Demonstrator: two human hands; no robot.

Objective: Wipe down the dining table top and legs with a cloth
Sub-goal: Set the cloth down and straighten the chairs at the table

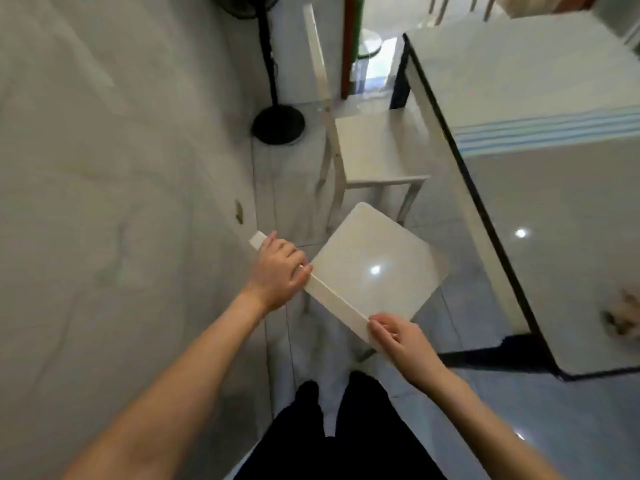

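Table: fills the right side of the frame; glossy pale top with a black edge, a blue-and-white striped band across it towards the upper right.
Cloth: a crumpled beige bundle, too blurred for detail, lies on the table top at the right edge of the frame, well apart from both hands.
Chair: white, in the centre of the frame just left of the table, its seat turned at an angle and its back rail running from centre left down towards the lower centre.
Left hand: fingers curled over the upper-left end of the chair's back rail, grasping it.
Right hand: grasps the lower-right end of the same rail, thumb and fingers closed on it.
Second chair: white, above the first in the frame, its seat partly under the table edge.
Fan stand: black pole on a round base, upper centre, beside the second chair.
Wall: pale grey, covers the left of the frame.
Floor: light glossy tiles.
Trousers: dark, bottom centre, between the forearms.
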